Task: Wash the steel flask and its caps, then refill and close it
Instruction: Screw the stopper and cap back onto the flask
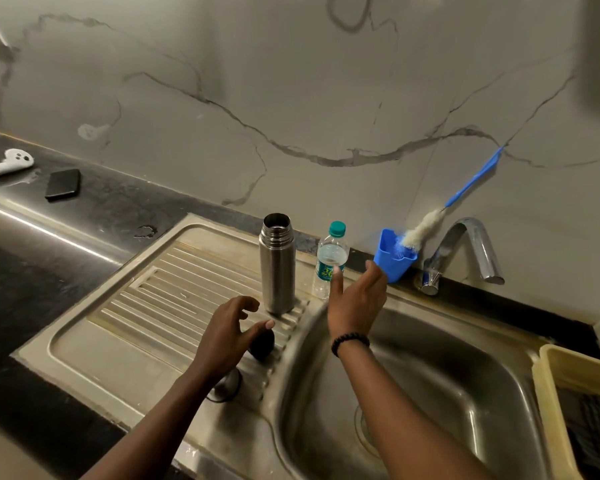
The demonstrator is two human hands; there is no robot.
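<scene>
A: Flask position?

B: Steel flask point(277, 263) stood upright on the ribbed drainboard point(125, 306), at its far right edge next to the sink basin point(430, 375). Long axis vertical, open mouth pointing up, no cap on it.

A: Relative to the hands?

B: Left hand point(227, 336) was at about 7 o'clock from the flask base, close but not touching. Right hand point(357, 303) was at about 3 o'clock from the flask, apart from it, over the near rim of the basin.

A: Hand states?

B: Left: fingers spread and loosely curled, gripping nothing, thumb tip just above a dark round cap point(262, 344) lying on the ribs. Contact there unclear. Right: open, fingers extended upward, holding nothing, index tip in front of the plastic water bottle point(329, 261). Couldn't tell if it touched.

A: Other caps?

B: A second round piece point(226, 386) lay on the drainboard at 6 o'clock from the flask, partly hidden by the left forearm.

A: Surroundings?

B: Water bottle with green cap stood upright just right of the flask. Blue holder point(394, 258) with a bottle brush point(440, 216) at 2 o'clock, tap point(465, 251) beyond it. Yellow tub point(548, 393) at 4 o'clock. Phone point(63, 183) and a white device point(9, 161) on the dark counter at 10 o'clock.
</scene>
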